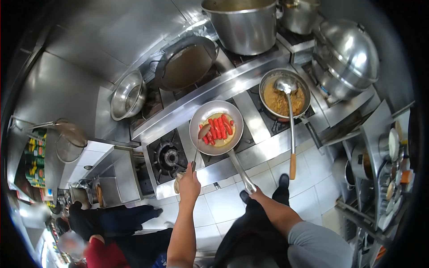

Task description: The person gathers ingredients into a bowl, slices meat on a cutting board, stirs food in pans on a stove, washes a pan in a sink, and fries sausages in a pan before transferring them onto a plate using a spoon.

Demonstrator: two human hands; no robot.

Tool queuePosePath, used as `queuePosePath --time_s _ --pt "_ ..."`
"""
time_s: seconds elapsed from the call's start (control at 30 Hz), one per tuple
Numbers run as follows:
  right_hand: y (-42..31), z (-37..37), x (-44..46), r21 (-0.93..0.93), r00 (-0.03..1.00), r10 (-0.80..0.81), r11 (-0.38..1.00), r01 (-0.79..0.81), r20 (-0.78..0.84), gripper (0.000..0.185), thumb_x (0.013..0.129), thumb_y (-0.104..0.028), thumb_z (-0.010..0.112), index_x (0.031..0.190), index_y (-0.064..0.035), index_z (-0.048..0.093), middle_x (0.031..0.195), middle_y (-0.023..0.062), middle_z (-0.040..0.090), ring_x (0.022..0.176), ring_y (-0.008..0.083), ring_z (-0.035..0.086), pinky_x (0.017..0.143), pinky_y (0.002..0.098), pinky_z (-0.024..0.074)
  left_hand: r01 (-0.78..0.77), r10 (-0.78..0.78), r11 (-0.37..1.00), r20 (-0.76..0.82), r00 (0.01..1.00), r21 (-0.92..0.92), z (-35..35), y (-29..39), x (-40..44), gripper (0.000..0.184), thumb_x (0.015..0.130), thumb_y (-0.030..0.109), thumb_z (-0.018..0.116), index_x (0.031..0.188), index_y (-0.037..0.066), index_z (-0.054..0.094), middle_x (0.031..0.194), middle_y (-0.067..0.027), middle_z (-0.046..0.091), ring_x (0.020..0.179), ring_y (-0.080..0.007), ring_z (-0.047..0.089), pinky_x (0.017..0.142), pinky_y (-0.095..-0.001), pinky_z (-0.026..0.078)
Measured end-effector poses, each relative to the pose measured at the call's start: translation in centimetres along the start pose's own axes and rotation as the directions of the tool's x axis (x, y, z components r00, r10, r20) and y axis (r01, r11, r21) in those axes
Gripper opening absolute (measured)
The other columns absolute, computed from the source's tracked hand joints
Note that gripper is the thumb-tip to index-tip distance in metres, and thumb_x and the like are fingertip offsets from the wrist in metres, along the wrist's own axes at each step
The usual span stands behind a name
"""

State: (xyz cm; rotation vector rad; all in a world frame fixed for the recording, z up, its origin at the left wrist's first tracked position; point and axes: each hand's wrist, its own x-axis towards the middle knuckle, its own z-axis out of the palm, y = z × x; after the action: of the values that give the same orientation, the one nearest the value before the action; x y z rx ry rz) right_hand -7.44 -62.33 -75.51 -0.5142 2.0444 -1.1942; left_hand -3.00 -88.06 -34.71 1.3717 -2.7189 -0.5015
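Observation:
My left hand [190,184] is closed round the handle of a cooking spoon, whose brownish bowl [204,131] touches the left side of the food in a frying pan [196,117]. Several bright red sausages [218,128] lie side by side in yellowish oil inside that pan, which rests on the stove. At the near end of the pan's long metal handle [238,166], my right hand [259,194] grips it. A pale cloth [178,182] lies near my left hand, at the stove's front edge.
A bare burner [170,157] is left of the pan. To its right, a pan of brown stew [278,103] holds a long-handled ladle [290,120]. Behind are a large pot [243,29], a wok [187,67] and a steel bowl [129,96]. Another person [105,252] stands at lower left.

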Motion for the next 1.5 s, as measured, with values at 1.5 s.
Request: queuePosePath --time_s 1.5 --pt "8.7 -43.2 -19.0 0.405 0.481 0.868 0.486 -0.774 -0.123 0.023 0.090 -0.022 0.054 0.111 -0.0108 0.052 0.096 0.0136 0.061 0.071 0.0295 0.061 0.061 0.0459 0.0500 0.060 -0.053 0.989 0.057 0.997 -0.134 4.2 5.5 0.4 0.048 0.094 0.020 0.048 0.138 0.002 0.044 0.103 -0.0274 0.066 0.098 -0.0458 0.063 0.086 -0.0536 0.049"
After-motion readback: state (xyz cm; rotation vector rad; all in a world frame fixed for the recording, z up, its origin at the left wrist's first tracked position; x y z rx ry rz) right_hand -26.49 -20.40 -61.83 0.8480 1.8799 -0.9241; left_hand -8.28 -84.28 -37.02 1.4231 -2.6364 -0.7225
